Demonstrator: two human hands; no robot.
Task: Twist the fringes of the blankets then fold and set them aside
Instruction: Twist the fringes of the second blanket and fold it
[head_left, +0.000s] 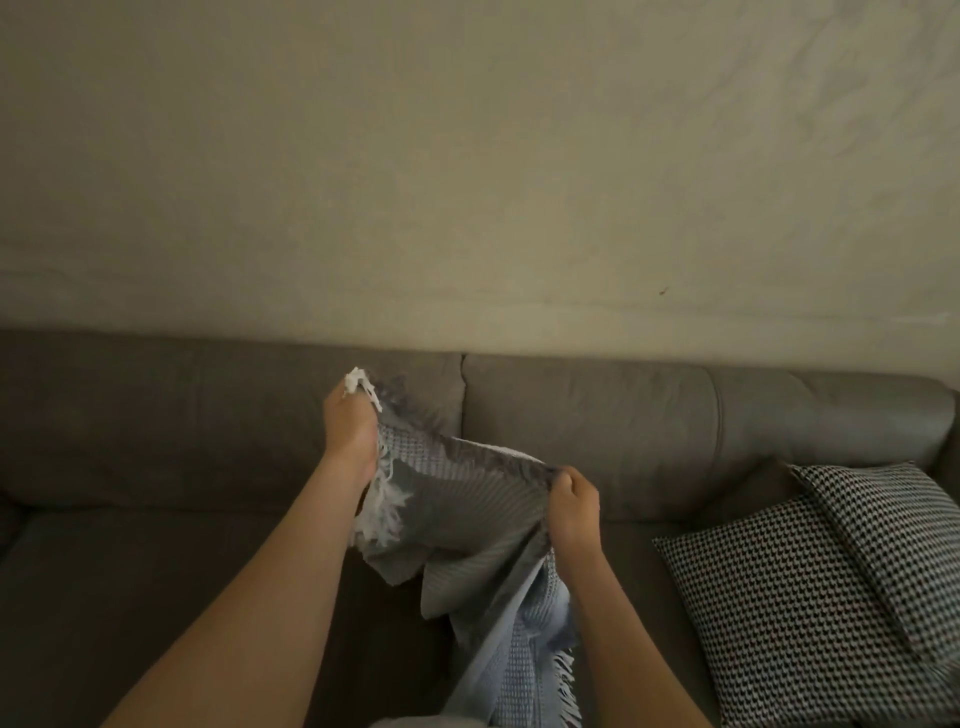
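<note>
Head view: left grip (349, 431) and right grip (571, 506) both clutch the fringed blanket (467, 499).

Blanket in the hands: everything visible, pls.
The blanket is grey-blue waffle-weave cloth with pale fringe at its ends. It is held above the sofa: the left hand grips a fringed corner, higher; the right hand grips its top edge, lower. The cloth sags between them and the rest hangs bunched past the bottom of frame.

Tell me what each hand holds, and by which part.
Both grip the blanket along its upper edge: left hand at the fringed corner, right hand farther along.
</note>
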